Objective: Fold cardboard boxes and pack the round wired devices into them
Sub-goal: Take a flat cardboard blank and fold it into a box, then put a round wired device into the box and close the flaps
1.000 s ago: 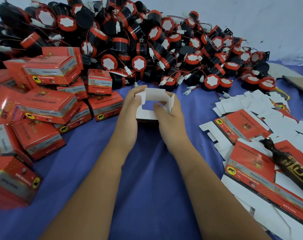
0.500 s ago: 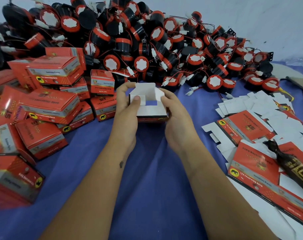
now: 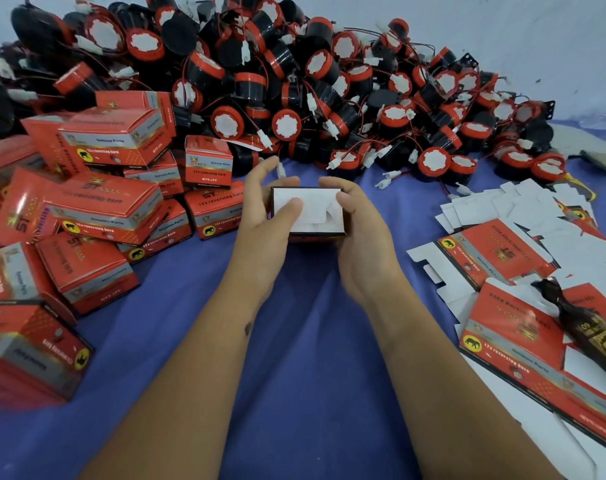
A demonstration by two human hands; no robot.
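Note:
A small cardboard box [image 3: 313, 211] sits between my hands at the centre, its white folded flaps facing up. My left hand [image 3: 265, 216] holds its left side, thumb pressing on the white flaps, fingers curled behind. My right hand [image 3: 358, 223] grips the right side, thumb on the top edge. Beyond lies a big heap of round black-and-red wired devices [image 3: 287, 95] with white connectors. Flat unfolded box blanks [image 3: 495, 251] lie at the right.
Several folded red boxes [image 3: 97, 202] are stacked on the left of the blue cloth [image 3: 308, 358]. A dark brown wrapped item [image 3: 585, 327] lies on the blanks at the right. A white wall stands behind the heap.
The box's flaps stood open a second ago; they are now folded down flat. My left thumb has moved onto the white flaps, and both hands have drawn the box slightly nearer.

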